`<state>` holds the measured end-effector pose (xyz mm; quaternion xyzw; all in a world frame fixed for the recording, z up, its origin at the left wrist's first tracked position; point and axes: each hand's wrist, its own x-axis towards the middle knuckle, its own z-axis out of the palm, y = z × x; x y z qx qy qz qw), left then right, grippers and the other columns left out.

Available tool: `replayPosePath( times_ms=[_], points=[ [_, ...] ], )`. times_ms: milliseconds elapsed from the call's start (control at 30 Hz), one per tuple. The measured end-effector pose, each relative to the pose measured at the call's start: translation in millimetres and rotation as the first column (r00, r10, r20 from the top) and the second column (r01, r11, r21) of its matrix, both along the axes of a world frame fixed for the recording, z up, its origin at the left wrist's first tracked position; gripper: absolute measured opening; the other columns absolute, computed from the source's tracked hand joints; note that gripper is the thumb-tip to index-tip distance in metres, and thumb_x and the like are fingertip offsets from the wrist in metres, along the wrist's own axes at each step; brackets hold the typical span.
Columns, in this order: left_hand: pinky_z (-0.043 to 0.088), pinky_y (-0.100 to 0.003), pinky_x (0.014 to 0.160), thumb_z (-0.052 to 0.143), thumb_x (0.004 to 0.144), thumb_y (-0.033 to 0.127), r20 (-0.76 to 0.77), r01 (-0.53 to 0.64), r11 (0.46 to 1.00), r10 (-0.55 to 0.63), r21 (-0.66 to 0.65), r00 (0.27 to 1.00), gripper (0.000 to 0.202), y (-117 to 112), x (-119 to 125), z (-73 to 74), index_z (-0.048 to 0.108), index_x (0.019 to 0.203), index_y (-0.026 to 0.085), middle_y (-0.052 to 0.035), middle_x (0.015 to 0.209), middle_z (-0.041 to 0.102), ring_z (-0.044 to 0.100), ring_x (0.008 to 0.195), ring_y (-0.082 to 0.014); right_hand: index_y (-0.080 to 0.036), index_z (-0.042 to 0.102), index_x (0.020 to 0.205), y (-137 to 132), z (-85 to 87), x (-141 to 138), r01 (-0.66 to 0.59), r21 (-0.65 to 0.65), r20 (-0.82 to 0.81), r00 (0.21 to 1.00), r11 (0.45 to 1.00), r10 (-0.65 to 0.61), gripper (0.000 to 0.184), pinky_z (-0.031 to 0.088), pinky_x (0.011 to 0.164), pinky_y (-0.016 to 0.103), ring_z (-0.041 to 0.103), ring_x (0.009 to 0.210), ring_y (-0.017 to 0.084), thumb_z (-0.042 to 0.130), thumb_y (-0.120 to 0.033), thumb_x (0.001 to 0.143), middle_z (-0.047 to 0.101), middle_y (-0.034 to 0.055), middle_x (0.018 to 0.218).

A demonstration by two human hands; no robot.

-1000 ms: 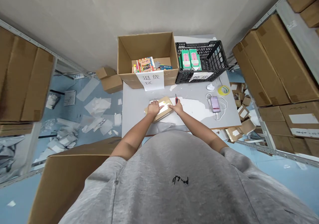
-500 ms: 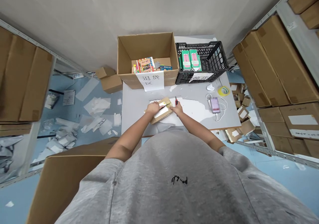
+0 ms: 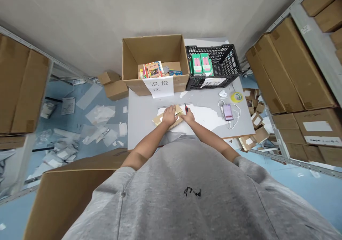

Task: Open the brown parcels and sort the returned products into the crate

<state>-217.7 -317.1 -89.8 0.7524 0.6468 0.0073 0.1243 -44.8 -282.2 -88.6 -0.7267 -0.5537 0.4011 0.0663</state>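
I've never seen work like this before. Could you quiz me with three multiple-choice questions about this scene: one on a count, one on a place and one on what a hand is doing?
1. How many green boxes stand in the black crate?
A) One B) Two C) Four

2. Where is the roll of tape?
A) In the crate B) On the table C) On the floor

3. What is the left hand doing?
A) Resting on a flat cardboard parcel B) Lifting the crate C) Gripping the tape

Answers:
1. B: two stand side by side.
2. B: it lies on the tabletop.
3. A: it lies on top of the parcel.
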Motion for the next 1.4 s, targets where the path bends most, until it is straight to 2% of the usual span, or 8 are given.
replayPosePath(
  times_ms=[67,133,233,367,533,867,1200,1400],
  points=[
    [0.039,-0.045,0.116,0.045,0.107,0.046,-0.001,-0.005,1.000,0.005,-0.005,1.000,0.071,3.2,5.0,-3.7,0.032,0.167,0.010,-0.0232,0.160,0.048,0.051,0.138,-0.0353,-0.021,0.050,0.140,-6.0,5.0,0.4,0.019,0.070,-0.011,1.000,0.997,-0.018,0.059,0.058,0.096,0.039,0.072,0.114,0.030,0.077,-0.033,0.089,0.072,0.0136,0.124],
    [0.041,-0.046,0.113,0.041,0.108,0.045,-0.003,0.002,1.000,-0.002,0.005,1.000,0.068,3.4,7.2,-7.3,0.032,0.168,0.013,-0.0228,0.159,0.049,0.052,0.136,-0.0356,-0.022,0.051,0.133,-15.1,8.4,2.8,0.072,0.089,-0.094,0.994,0.993,-0.063,0.033,0.061,0.085,0.036,0.076,0.095,0.025,0.058,-0.030,0.102,0.074,0.0095,0.106],
    [0.041,-0.047,0.113,0.037,0.110,0.044,-0.009,0.003,1.000,-0.003,0.029,1.000,0.066,2.2,7.0,-11.7,0.032,0.168,0.015,-0.0236,0.156,0.051,0.053,0.134,-0.0358,-0.023,0.051,0.121,-32.1,11.3,4.5,0.149,-0.081,-0.317,0.933,0.986,-0.167,0.020,0.061,0.062,0.031,0.070,0.059,0.019,0.036,-0.031,0.111,0.066,-0.0014,0.072],
    [0.043,-0.047,0.110,0.035,0.110,0.043,-0.029,0.013,1.000,-0.012,0.015,1.000,0.065,6.6,4.5,-13.7,0.032,0.168,0.014,-0.0242,0.151,0.055,0.056,0.129,-0.0357,-0.024,0.047,0.115,-49.1,15.0,-4.5,0.223,-0.272,-0.454,0.828,0.936,-0.330,0.016,0.060,0.052,0.030,0.066,0.048,0.019,0.036,-0.035,0.112,0.056,-0.0072,0.058],
    [0.044,-0.046,0.108,0.034,0.110,0.043,-0.044,0.009,1.000,-0.011,-0.029,0.999,0.065,12.8,5.5,-8.7,0.032,0.168,0.012,-0.0251,0.150,0.054,0.056,0.128,-0.0358,-0.023,0.048,0.120,-50.3,22.8,-21.2,0.239,-0.267,-0.405,0.851,0.934,-0.334,0.022,0.058,0.047,0.032,0.066,0.046,0.023,0.036,-0.040,0.112,0.059,-0.0035,0.059],
    [0.045,-0.043,0.107,0.032,0.111,0.043,-0.023,-0.018,0.993,0.015,-0.118,1.000,0.065,12.4,9.2,6.6,0.030,0.168,0.013,-0.0249,0.145,0.056,0.057,0.127,-0.0341,-0.021,0.051,0.127,-40.1,34.8,-34.8,0.210,-0.213,-0.277,0.923,0.954,-0.266,0.036,0.061,0.054,0.033,0.069,0.051,0.022,0.033,-0.049,0.113,0.068,0.0027,0.072],
    [0.050,-0.041,0.103,0.028,0.112,0.043,-0.029,-0.035,0.987,0.031,-0.154,0.999,0.062,21.3,4.2,7.8,0.033,0.166,0.013,-0.0236,0.143,0.056,0.059,0.125,-0.0329,-0.021,0.050,0.129,-40.9,36.1,-33.0,0.166,-0.212,-0.308,0.924,0.963,-0.227,0.030,0.058,0.051,0.034,0.064,0.045,0.022,0.034,-0.040,0.112,0.065,-0.0001,0.068],
    [0.051,-0.040,0.101,0.027,0.112,0.044,-0.029,-0.033,0.984,0.029,-0.172,0.999,0.062,24.6,3.0,10.6,0.035,0.165,0.012,-0.0247,0.144,0.056,0.060,0.127,-0.0333,-0.018,0.052,0.129,-30.5,43.1,-36.6,0.194,-0.251,-0.267,0.928,0.948,-0.261,0.032,0.060,0.055,0.036,0.067,0.049,0.024,0.033,-0.037,0.112,0.069,0.0057,0.072]
  ],
)
